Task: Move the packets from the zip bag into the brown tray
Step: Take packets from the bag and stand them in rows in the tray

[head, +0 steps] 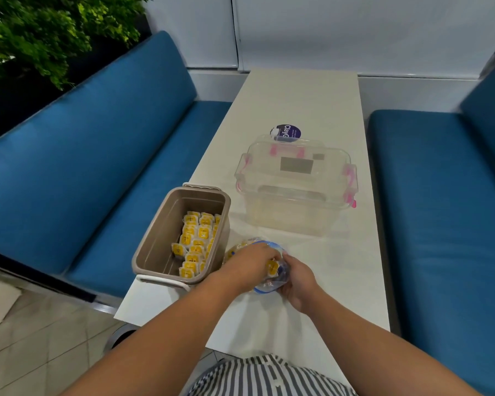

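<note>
Packets (pixel 196 244) with yellow labels fill the brown tray (pixel 155 238) at lower left of centre on the surface (pixel 297 104). My left hand (pixel 249 265) pinches 1 packet (pixel 271 267), apparently inside the zip bag (pixel 265 288) gripped by my right hand (pixel 297 280).

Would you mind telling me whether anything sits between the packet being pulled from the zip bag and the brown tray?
Nothing visible does. The left hand holds a packet at the zip bag mouth, and the brown tray stands open right beside it, with only its near wall to clear.

Left hand (pixel 252 264) in zip bag (pixel 266 284), brown tray (pixel 155 247) beside
</note>
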The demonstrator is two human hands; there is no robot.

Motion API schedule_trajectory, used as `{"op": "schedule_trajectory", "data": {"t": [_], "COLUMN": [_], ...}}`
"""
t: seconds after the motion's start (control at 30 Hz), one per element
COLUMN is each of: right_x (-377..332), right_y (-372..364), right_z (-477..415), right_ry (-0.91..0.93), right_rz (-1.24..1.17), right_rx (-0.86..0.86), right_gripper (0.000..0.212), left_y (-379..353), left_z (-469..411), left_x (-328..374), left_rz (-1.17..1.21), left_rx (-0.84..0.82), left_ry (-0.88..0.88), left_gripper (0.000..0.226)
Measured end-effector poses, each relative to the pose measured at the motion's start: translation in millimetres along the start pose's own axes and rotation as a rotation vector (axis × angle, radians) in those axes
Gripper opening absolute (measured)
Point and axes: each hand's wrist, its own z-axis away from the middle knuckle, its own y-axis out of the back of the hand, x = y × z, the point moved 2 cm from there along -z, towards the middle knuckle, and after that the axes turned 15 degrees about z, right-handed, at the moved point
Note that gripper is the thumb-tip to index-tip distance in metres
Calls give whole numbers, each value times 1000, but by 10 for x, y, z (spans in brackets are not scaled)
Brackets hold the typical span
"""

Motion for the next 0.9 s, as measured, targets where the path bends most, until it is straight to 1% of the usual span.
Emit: {"op": "schedule_trajectory", "data": {"t": [0.07, 0.17, 0.27, 0.33, 0.43, 0.5, 0.57, 0.63, 0.73, 0.8, 0.9], "right_x": [-6, -4, -17, -21, -7, -6, -23, -36, -23, 3, 47], "right_y": [2, 11, -4, -15, -42, -67, -117, -169, -210, -229, -240], "right_z": [12, -1, 15, 11, -29, -61, -57, -51, -30, -2, 13], "right_ry": [-16, -31, -34, -27, -13, 10, 36, 57, 62, 57, 52], "right_rz": [-25, -39, -37, -25, 1, 40, 103, 163, 181, 144, 120], "right_rx": [-5, -1, 7, 16, 47, 100, 147, 190, 251, 285, 321], "right_gripper": [41, 40, 36, 33, 32, 30, 25, 27, 30, 27, 31], "left_y": [-19, 21, 106, 132, 215, 308, 417, 523, 638, 689, 720], "left_z": [32, 12, 16, 21, 23, 21, 29, 24, 11, 9, 17], "left_x": [-19, 31, 113, 115, 94, 59, 33, 5, -28, -38, -56], "left_rz": [3, -107, -221, -219, -132, 14, 154, 233, 337, 320, 268], "left_rx": [-64, -144, -101, -53, 46, 115, 144, 152, 107, 45, -39], "left_ry": [-23, 21, 29, -2, -34, -36, -35, -43, -57, -71, -116], "left_gripper": [41, 38, 29, 27, 23, 21, 20, 12, 12, 17, 28]}}
